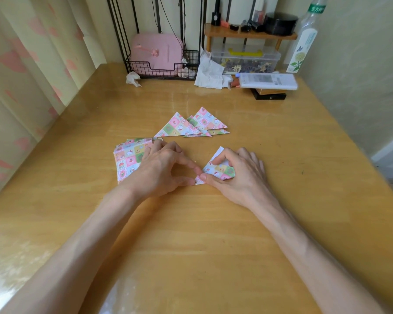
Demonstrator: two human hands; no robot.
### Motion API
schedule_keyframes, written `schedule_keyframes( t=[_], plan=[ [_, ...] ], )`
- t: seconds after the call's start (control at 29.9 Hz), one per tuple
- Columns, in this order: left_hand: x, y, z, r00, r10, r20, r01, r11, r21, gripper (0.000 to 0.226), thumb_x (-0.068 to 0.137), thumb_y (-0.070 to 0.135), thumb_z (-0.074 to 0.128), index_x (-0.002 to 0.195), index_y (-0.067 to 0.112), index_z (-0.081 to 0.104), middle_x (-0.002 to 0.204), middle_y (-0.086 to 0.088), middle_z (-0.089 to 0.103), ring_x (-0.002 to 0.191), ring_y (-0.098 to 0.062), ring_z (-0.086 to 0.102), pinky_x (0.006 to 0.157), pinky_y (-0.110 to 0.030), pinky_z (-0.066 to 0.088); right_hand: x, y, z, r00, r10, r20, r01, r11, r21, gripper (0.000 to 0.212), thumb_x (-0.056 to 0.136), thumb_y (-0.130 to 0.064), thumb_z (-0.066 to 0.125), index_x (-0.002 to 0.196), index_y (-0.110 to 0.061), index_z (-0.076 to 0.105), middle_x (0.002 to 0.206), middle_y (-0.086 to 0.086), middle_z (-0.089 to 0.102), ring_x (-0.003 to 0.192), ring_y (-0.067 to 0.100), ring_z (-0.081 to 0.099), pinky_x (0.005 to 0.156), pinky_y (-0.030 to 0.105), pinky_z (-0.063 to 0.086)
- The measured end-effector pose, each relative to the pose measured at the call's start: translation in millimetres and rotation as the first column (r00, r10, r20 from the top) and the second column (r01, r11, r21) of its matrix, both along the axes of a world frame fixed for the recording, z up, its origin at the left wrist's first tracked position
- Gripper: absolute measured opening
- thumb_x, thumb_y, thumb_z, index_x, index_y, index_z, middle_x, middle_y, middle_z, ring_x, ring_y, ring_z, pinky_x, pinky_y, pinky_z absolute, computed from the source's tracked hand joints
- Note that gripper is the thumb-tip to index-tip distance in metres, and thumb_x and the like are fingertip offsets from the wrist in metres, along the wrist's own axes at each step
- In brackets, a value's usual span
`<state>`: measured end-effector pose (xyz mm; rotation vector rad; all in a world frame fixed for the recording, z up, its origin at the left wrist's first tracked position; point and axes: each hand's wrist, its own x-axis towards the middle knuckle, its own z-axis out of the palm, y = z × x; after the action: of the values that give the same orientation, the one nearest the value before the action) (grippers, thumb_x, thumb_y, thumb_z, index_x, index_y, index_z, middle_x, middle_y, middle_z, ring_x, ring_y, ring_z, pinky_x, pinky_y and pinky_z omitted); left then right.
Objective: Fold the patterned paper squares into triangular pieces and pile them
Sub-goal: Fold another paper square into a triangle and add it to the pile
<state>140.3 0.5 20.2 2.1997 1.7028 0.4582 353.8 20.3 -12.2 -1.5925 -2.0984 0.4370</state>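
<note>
Two bare forearms cross the glossy yellow wooden bench, the left hand pinching the near corner and the right hand gripping the body of a partly folded pastel patterned paper square, with a stack of flat patterned squares beneath the left hand and a pile of folded patterned triangles just beyond.

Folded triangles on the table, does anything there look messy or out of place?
The folded triangles lie fanned and overlapping, not squared into a pile. A crumpled tissue lies loose beside the wire rack. The half-folded square looks undamaged.
</note>
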Motion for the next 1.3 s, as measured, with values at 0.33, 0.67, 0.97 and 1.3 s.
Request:
schedule_keyframes(
  t=[0.33, 0.67, 0.97, 1.3],
  plan=[
    [-3, -2, 5, 1.0, -0.024, -0.008, 0.024, 0.999, -0.037, 0.05, 0.096, 0.02, 0.068, 0.098, 0.068, 0.056, 0.112, 0.013, 0.047, 0.11, -0.014, 0.03, 0.108, -0.033, 0.023, -6, -3, 1, 0.997, -0.062, 0.051, 0.061, 0.998, 0.015, 0.058, 0.063, -0.083, 0.071, 0.099, -0.04, 0.057, 0.102, -0.02, 0.043, 0.106, 0.011, 0.04, 0.09, 0.034, 0.03],
    [-3, -1, 2, 1.0, -0.011, -0.014, 0.011, 0.999, -0.047, 0.07, 0.094, -0.002, 0.053, 0.1, 0.067, 0.059, 0.111, 0.013, 0.045, 0.107, -0.014, 0.03, 0.109, -0.035, 0.024, -14, -3, 3, 0.996, -0.059, 0.068, 0.059, 0.998, 0.009, 0.069, 0.053, -0.087, 0.071, 0.099, -0.039, 0.053, 0.105, -0.019, 0.038, 0.11, 0.012, 0.037, 0.093, 0.033, 0.029],
    [-3, -1, 2, 1.0, -0.003, -0.022, 0.001, 0.997, -0.072, 0.078, 0.086, -0.01, 0.046, 0.105, 0.063, 0.063, 0.111, 0.012, 0.045, 0.108, -0.016, 0.031, 0.111, -0.041, 0.024, -18, -3, 1, 0.994, -0.08, 0.081, 0.082, 0.996, -0.024, 0.073, 0.05, -0.087, 0.071, 0.103, -0.039, 0.052, 0.113, -0.015, 0.036, 0.117, 0.013, 0.034, 0.098, 0.034, 0.025],
    [-2, -4, 6, 1.0, -0.004, -0.023, 0.002, 0.997, -0.082, 0.078, 0.082, -0.01, 0.043, 0.111, 0.059, 0.065, 0.112, 0.01, 0.045, 0.108, -0.015, 0.03, 0.114, -0.042, 0.022, -21, -5, 5, 0.993, -0.072, 0.094, 0.077, 0.996, -0.054, 0.073, 0.052, -0.085, 0.072, 0.105, -0.04, 0.05, 0.114, -0.013, 0.034, 0.118, 0.013, 0.031, 0.101, 0.034, 0.023]
  ],
)
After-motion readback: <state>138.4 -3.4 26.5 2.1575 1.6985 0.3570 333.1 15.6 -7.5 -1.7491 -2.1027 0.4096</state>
